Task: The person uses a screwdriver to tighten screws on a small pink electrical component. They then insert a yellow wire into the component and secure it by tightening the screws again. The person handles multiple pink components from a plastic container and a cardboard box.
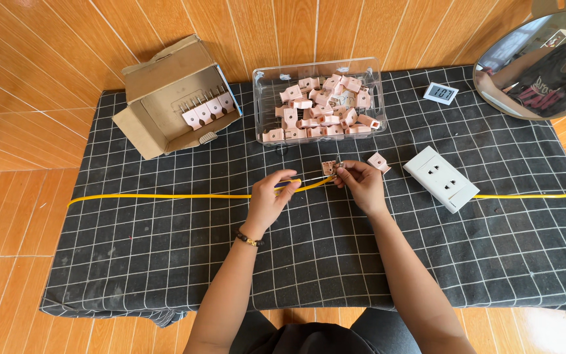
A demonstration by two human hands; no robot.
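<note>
My right hand (361,182) pinches 1 pink plug piece (328,168) over the bench (165,262). My left hand (268,200) grips a screwdriver (296,184), its long axis running rightward to the piece, along the yellow cable (165,196).

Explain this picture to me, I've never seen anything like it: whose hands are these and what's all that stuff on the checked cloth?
There is no machine: a camera worn on a person's head looks down at their own bare hands. The left hand pinches a thin yellow cable lying across the black grid-patterned cloth. The right hand holds a small pink plastic plug piece at the cable's end. Behind are a clear plastic tub of pink plug parts, an open cardboard box, a white wall socket and a small digital display.
</note>
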